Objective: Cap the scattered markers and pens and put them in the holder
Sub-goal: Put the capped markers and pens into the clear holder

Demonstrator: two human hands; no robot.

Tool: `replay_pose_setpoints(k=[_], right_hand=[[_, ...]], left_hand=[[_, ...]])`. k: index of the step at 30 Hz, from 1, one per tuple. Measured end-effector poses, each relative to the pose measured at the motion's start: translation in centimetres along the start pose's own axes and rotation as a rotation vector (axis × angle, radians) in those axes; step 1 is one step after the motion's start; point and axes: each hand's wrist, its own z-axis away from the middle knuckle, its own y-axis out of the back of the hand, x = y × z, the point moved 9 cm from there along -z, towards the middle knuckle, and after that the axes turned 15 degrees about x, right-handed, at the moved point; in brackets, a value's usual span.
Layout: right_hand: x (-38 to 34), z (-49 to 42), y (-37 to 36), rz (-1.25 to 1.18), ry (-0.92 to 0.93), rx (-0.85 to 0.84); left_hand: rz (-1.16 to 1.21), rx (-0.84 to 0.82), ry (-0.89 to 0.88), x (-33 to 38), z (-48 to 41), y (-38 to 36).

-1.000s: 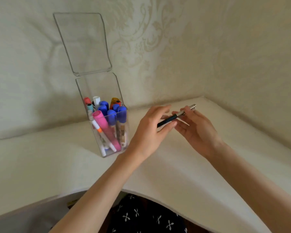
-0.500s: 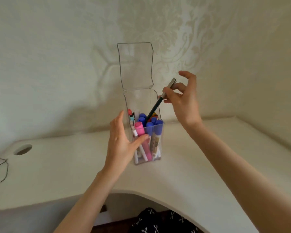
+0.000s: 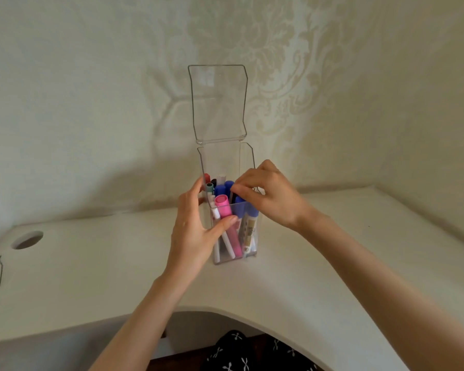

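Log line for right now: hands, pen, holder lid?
left hand grips holder | right hand pinches dark pen at holder's mouth, among markers | lid open, upright

I see the holder (image 3: 220,162) on the desk (image 3: 91,263), close to the wall behind it. Its lid (image 3: 217,103) stands up at the back. The markers (image 3: 227,218) stand inside. The left hand (image 3: 196,231) grips its left side. The right hand (image 3: 268,199) is at its top right.

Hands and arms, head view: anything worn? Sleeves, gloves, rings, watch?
Left hand and right hand are bare: no gloves, rings or watch show. Left forearm and right forearm have no sleeves up to the frame edge. At the bottom, a black garment with small white bow-like marks.
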Motion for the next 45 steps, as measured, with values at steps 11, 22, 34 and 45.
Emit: replay_pose_setpoints(k=[11, 22, 34, 45], right_hand=[[4.7, -7.6, 3.7, -0.612, -0.638, 0.294], [-0.9, -3.4, 7.1, -0.636, -0.374, 0.409], [1.2, 6.6, 1.7, -0.506, -0.340, 0.207], [4.3, 5.2, -3.9, -0.379, -0.505, 0.122]], left_hand=[[0.317, 0.041, 0.311, 3.2, -10.5, 1.9], [0.280, 0.009, 0.085, 7.2, -7.6, 3.4], [0.057, -0.090, -0.053, 2.5, 1.7, 2.7], [-0.078, -0.203, 0.096, -4.8, 0.4, -1.2]])
